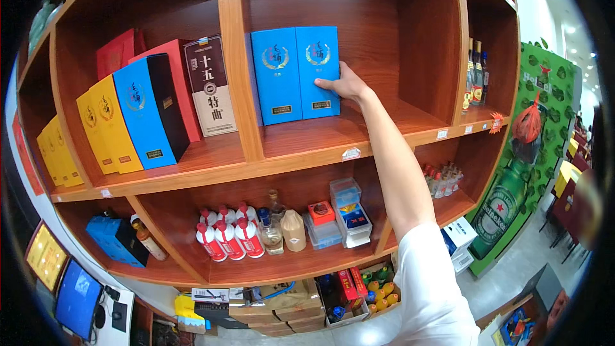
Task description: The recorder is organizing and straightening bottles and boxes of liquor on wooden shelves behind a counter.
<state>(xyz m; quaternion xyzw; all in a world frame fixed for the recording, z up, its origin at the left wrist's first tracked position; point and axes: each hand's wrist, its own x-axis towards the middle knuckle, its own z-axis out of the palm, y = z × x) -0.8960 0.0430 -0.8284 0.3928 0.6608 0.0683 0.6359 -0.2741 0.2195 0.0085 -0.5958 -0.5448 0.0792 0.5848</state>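
Observation:
My right hand (pixel 348 82) is on the right-hand blue liquor box (pixel 317 69), its thumb pressed on the front face and its other fingers round the right side, mostly hidden. This box stands upright on the wooden shelf (pixel 302 140), flush beside a matching blue box (pixel 276 77) against the wooden divider (pixel 240 57). Both bear gold wreath emblems and writing. My bare forearm and white sleeve cross in front of the lower shelves. My left hand is out of view.
Left of the divider stand yellow boxes (pixel 103 127), another blue box (pixel 144 113) and a brown-and-white box (pixel 211 86). Below are red-capped white bottles (pixel 226 238), glass bottles (pixel 271 235) and plastic containers (pixel 326 235). Glass bottles (pixel 476 79) stand right; a monitor (pixel 77 298) is lower left.

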